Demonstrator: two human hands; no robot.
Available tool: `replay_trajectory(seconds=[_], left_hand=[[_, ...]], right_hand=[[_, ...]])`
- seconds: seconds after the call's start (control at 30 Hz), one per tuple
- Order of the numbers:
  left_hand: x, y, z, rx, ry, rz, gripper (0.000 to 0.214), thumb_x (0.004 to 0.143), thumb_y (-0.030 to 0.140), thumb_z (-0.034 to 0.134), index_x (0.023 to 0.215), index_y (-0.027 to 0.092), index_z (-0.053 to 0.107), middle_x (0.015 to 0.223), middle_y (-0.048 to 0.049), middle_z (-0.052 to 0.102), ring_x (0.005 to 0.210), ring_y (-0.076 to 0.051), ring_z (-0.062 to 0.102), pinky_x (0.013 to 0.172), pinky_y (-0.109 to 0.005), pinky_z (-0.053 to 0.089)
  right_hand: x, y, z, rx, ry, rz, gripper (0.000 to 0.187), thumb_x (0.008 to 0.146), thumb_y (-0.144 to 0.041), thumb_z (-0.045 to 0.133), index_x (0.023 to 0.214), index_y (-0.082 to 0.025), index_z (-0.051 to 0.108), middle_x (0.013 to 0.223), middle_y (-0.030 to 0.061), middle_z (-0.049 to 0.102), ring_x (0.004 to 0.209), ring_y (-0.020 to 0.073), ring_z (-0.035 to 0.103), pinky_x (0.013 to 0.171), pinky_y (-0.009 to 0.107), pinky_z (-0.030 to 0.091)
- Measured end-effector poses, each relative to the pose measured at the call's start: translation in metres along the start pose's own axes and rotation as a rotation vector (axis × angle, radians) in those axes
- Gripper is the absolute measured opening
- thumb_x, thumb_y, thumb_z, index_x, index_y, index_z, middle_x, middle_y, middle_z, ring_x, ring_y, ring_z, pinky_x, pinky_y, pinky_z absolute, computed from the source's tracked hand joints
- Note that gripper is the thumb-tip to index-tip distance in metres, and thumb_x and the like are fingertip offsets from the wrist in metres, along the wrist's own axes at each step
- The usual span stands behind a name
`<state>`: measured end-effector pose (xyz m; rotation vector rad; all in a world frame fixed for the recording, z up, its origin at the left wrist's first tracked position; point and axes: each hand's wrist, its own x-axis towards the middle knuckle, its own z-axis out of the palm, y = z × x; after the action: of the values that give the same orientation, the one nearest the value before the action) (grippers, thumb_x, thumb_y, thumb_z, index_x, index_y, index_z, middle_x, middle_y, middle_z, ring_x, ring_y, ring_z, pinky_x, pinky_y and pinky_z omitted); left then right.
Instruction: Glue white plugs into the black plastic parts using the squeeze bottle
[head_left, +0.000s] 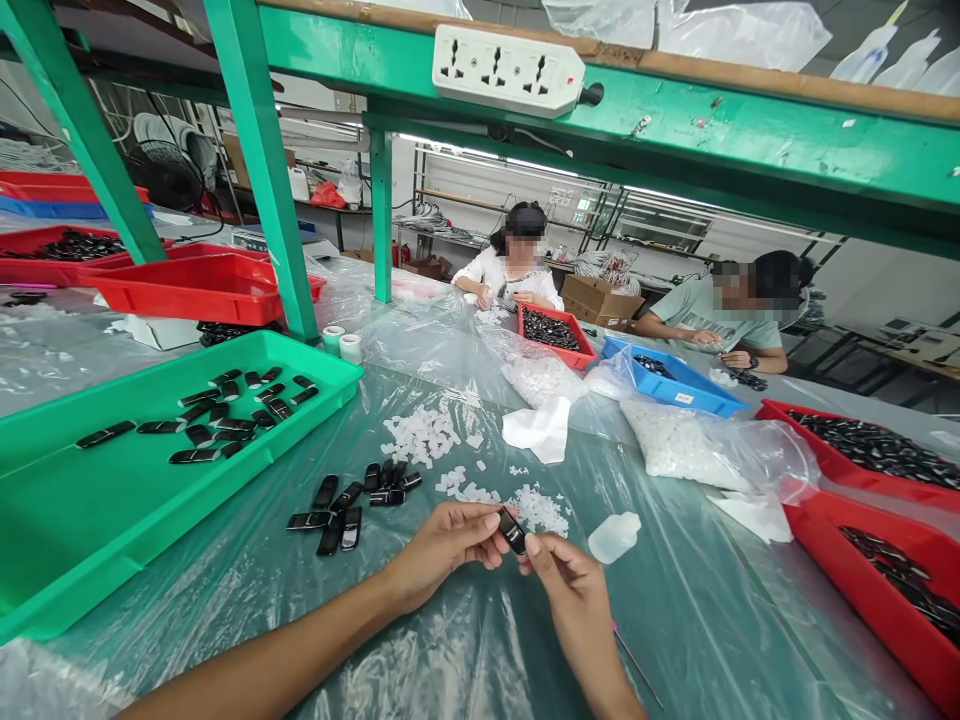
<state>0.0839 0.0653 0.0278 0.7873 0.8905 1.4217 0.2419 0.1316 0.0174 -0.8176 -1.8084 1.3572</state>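
Observation:
Between my two hands is a small glossy black plastic casing [513, 531], tilted, with a pale mark on its face. My left hand [457, 540] pinches its upper left end, and my right hand [566, 575] grips the lower right end with thumb and fingers. Left of my hands lies a loose group of similar black casings [334, 520]. Just beyond my fingers are small white pieces [540, 510] in piles. A translucent squeeze bottle [615, 537] lies on its side to the right. Partly behind my right wrist is a thin tool [637, 665] with a pink end.
A green tray [67, 540] with several black casings stands at left. Red trays [817, 520] full of black parts line the right. Bags of white pieces [675, 440] lie ahead. Two people [517, 260] work across the table. A green shelf beam [675, 120] with a power strip [506, 72] crosses above.

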Motion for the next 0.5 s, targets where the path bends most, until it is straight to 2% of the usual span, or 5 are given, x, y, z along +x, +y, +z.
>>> replay_trajectory(seconds=[0.33,0.5], left_hand=[[-0.0005,-0.0028,-0.0029,0.045,-0.012,-0.013,0.031,0.082,0.033,0.063,0.1,0.009,0.066,0.076,-0.0084,0.064,0.064,-0.012,0.057,0.065,-0.025,0.044],[-0.0025,-0.0017,-0.0027,0.084,-0.047,-0.069,0.032,0.079,0.031,0.067,0.101,0.009,0.065,0.08,-0.0099,0.065,0.066,-0.013,0.059,0.068,-0.027,0.046]], right_hand=[[0.0,0.0029,-0.002,-0.014,0.025,0.045,0.032,0.083,-0.042,0.053,0.062,-0.018,0.055,0.06,-0.0015,0.051,0.061,0.0143,0.046,0.06,0.024,0.034],[0.003,-0.0005,-0.0051,-0.013,0.053,0.042,0.029,0.083,-0.041,0.054,0.064,-0.018,0.056,0.06,-0.0018,0.052,0.062,0.0141,0.046,0.059,0.023,0.035]])
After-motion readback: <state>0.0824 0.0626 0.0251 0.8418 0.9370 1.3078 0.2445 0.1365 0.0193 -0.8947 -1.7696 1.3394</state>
